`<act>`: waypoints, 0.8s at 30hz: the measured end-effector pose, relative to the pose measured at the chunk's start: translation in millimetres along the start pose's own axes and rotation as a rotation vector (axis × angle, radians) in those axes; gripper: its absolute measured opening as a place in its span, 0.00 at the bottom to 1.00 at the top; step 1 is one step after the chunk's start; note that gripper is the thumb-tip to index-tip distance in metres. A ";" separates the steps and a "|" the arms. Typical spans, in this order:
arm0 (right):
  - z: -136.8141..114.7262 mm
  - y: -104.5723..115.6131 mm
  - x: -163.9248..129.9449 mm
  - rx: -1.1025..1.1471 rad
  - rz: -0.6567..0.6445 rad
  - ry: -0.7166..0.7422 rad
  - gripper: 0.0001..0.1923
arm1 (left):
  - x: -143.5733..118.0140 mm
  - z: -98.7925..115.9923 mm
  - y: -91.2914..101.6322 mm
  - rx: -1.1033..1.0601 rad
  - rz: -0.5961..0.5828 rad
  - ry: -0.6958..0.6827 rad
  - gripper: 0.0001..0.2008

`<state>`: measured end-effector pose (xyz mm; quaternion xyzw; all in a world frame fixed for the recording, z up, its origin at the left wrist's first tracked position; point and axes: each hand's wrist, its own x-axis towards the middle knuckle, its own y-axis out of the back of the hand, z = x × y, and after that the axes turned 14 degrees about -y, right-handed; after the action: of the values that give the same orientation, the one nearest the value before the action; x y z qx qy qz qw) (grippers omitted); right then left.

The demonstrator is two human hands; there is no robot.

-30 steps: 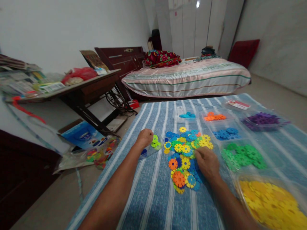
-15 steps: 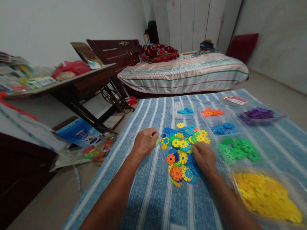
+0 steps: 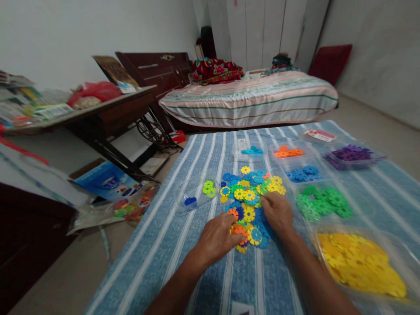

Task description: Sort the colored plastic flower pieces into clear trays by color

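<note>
A mixed pile of plastic snowflake discs in yellow, blue, orange and green lies mid-table. My left hand reaches over its near left edge, thumb and fingers apart around an orange disc. At the pile's right side rests my right hand with curled fingers; whatever they hold is hidden. Left of the pile, a clear divided box has lime green discs in one part and dark blue discs in the other.
To the right stand clear boxes of yellow discs, green discs, blue discs and purple discs. Farther back are orange discs and light blue discs. A striped cloth covers the table.
My left hand has moved from over the clear divided box to the near left of the pile, and its fingers have opened. My right hand stays at the pile's right side.
</note>
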<state>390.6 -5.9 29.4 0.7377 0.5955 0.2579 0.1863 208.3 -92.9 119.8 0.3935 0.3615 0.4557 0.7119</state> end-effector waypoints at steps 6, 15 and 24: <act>1.1 -0.4 0.7 0.001 -0.018 -0.011 0.15 | 0.4 2.2 -6.2 -0.003 0.005 0.010 0.08; -3.9 2.0 -1.2 0.000 -0.001 -0.011 0.15 | -1.6 4.2 -4.4 -0.083 0.003 0.022 0.04; 1.2 -1.4 0.9 0.002 -0.009 0.003 0.15 | -0.5 3.9 -3.8 -0.093 -0.010 0.057 0.03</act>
<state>390.4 -4.6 27.8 0.7347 0.5995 0.2577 0.1856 212.9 -95.3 118.2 0.3451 0.3622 0.4793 0.7211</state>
